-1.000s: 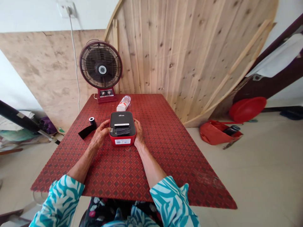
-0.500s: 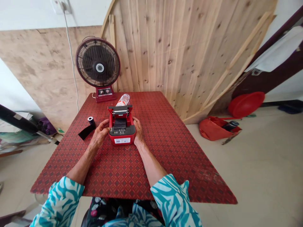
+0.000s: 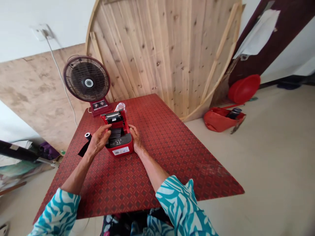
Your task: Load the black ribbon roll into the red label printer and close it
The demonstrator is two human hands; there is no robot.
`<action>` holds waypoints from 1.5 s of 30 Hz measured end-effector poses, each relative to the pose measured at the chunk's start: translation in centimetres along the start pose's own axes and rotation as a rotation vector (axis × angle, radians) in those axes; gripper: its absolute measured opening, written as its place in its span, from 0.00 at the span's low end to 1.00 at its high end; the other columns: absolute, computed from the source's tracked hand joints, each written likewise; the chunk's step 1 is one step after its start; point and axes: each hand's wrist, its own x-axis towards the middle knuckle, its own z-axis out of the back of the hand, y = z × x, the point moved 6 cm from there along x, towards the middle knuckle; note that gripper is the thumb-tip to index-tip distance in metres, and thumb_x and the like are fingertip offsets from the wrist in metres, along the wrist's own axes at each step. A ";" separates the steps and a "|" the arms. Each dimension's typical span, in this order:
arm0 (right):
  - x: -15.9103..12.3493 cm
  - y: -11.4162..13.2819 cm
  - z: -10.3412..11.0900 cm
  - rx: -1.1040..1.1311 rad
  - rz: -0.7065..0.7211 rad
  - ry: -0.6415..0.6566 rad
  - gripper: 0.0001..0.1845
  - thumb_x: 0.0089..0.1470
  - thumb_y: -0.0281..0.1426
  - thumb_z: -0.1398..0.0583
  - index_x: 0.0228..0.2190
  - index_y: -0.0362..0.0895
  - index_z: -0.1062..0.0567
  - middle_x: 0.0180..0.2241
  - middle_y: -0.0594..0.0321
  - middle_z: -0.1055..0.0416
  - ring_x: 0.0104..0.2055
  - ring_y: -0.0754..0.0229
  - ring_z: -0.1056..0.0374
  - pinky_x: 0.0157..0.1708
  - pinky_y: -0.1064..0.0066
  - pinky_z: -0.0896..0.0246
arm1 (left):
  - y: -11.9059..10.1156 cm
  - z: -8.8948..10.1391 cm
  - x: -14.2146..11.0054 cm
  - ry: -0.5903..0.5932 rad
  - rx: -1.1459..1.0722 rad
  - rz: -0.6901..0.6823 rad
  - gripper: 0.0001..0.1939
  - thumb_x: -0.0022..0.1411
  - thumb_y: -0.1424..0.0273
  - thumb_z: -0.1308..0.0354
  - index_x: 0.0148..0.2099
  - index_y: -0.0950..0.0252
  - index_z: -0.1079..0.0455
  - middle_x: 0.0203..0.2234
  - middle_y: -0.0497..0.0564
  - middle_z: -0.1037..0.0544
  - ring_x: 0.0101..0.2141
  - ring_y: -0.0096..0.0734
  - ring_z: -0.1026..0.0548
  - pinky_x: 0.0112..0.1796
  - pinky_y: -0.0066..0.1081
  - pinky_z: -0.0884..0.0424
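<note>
The left hand's [image 3: 98, 139] fingers were partly spread and loosely bent, their tips at the left rim of a red-and-black printer [image 3: 119, 141]; whether they gripped anything could not be told. The right hand's [image 3: 136, 137] fingers, slightly curled, lay against its right side. The printer stood on a red patterned table [image 3: 147, 170], lid [image 3: 114, 118] raised, black ribbon [image 3: 116, 132] inside. Beyond it lay a clear bottle [image 3: 120, 107]; farther back stood a fan [image 3: 87, 80]. A black roll [image 3: 88, 135] stood left of the printer.
</note>
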 end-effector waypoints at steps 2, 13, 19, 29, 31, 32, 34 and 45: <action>-0.1 0.3 0.0 -0.013 -0.011 -0.003 0.21 0.54 0.46 0.44 0.45 0.52 0.26 0.44 0.64 0.25 0.51 0.55 0.34 0.51 0.62 0.40 | -1.6 -1.0 1.4 0.143 0.206 -0.109 0.22 0.62 0.58 0.48 0.54 0.63 0.28 0.49 0.57 0.23 0.50 0.44 0.26 0.53 0.41 0.33; -0.3 2.3 -0.4 -0.044 0.012 -0.013 0.18 0.54 0.43 0.45 0.42 0.51 0.25 0.46 0.64 0.27 0.53 0.57 0.35 0.57 0.64 0.46 | -1.1 -4.3 5.0 0.466 0.870 0.073 0.18 0.63 0.69 0.50 0.52 0.58 0.27 0.40 0.56 0.19 0.40 0.47 0.21 0.41 0.39 0.29; -0.2 2.2 -0.4 0.006 0.027 -0.015 0.17 0.53 0.43 0.44 0.42 0.52 0.24 0.44 0.65 0.26 0.51 0.58 0.34 0.57 0.64 0.46 | -0.5 -5.6 6.2 0.601 0.805 -0.088 0.13 0.53 0.73 0.44 0.39 0.56 0.22 0.40 0.53 0.19 0.42 0.45 0.23 0.42 0.34 0.31; -0.1 2.0 -0.4 -0.006 0.015 -0.019 0.17 0.53 0.41 0.45 0.41 0.51 0.24 0.44 0.64 0.26 0.51 0.58 0.35 0.57 0.63 0.46 | 0.2 -6.1 7.1 0.745 0.616 -0.026 0.10 0.44 0.70 0.42 0.33 0.59 0.25 0.29 0.50 0.19 0.33 0.41 0.23 0.35 0.31 0.30; -0.1 2.0 -0.4 -0.009 0.014 -0.015 0.17 0.53 0.42 0.45 0.42 0.51 0.24 0.45 0.64 0.26 0.52 0.57 0.35 0.57 0.63 0.46 | 0.1 -6.0 6.7 0.731 0.635 -0.049 0.12 0.46 0.70 0.43 0.36 0.60 0.25 0.33 0.52 0.19 0.36 0.42 0.23 0.38 0.33 0.29; -0.1 2.0 -0.4 -0.008 0.018 -0.013 0.17 0.53 0.42 0.45 0.42 0.51 0.24 0.44 0.64 0.26 0.52 0.57 0.36 0.57 0.63 0.46 | -0.1 -5.8 6.6 0.711 0.642 -0.059 0.13 0.48 0.70 0.43 0.38 0.60 0.25 0.35 0.53 0.19 0.38 0.43 0.23 0.39 0.34 0.29; -0.1 2.1 -0.4 -0.001 0.030 -0.010 0.17 0.53 0.42 0.45 0.41 0.51 0.24 0.43 0.65 0.26 0.52 0.58 0.36 0.57 0.63 0.46 | -0.7 -5.3 6.1 0.645 0.668 -0.088 0.16 0.50 0.71 0.43 0.44 0.59 0.26 0.41 0.54 0.20 0.42 0.44 0.23 0.43 0.35 0.30; -0.1 1.5 -0.4 0.011 0.001 -0.008 0.17 0.54 0.43 0.44 0.42 0.52 0.24 0.46 0.65 0.26 0.52 0.58 0.35 0.57 0.63 0.46 | -6.4 1.9 2.0 0.229 0.672 -0.232 0.12 0.53 0.69 0.43 0.42 0.60 0.31 0.37 0.51 0.24 0.40 0.41 0.25 0.44 0.36 0.31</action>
